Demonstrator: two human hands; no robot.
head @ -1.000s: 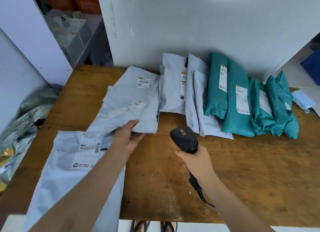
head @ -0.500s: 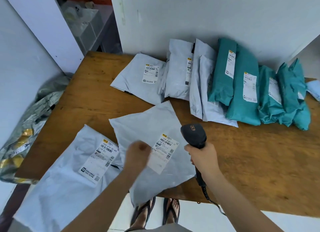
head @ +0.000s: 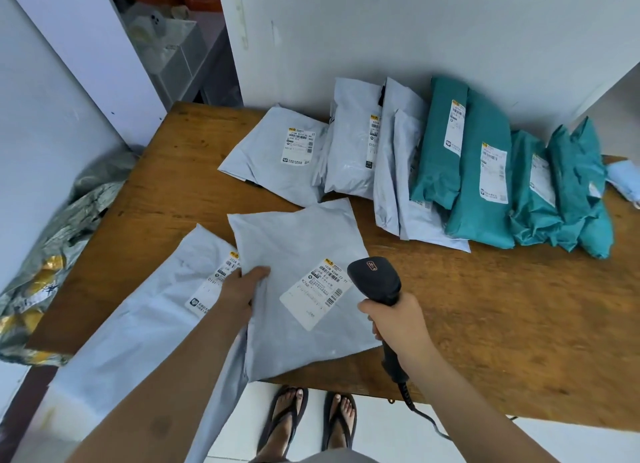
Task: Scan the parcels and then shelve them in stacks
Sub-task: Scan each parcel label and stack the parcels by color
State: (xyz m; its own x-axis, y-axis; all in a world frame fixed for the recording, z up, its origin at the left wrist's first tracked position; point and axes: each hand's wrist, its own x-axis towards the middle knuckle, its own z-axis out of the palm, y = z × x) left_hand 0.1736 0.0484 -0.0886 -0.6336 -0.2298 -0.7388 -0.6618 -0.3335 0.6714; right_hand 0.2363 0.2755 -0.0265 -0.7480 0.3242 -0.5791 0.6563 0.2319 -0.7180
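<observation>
Grey parcel (head: 294, 241) in pinch of left hand (head: 242, 289), scanner (head: 375, 279) in grip of right hand (head: 398, 320), teal parcels (head: 485, 192) beyond.

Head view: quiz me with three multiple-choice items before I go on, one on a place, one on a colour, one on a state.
1. Where is the scanner? A) in the right hand, beside the label of the front parcel B) lying by the wall C) on the floor
2. What colour are the parcels at the row's right end? A) orange B) teal C) black
3. How is the front parcel? A) label down B) label up, left hand holding its edge C) untouched, label torn off
Answers: 1 A, fingers wrap its handle; 2 B, those bags are teal; 3 B, the print faces up, thumb on its left edge.
</observation>
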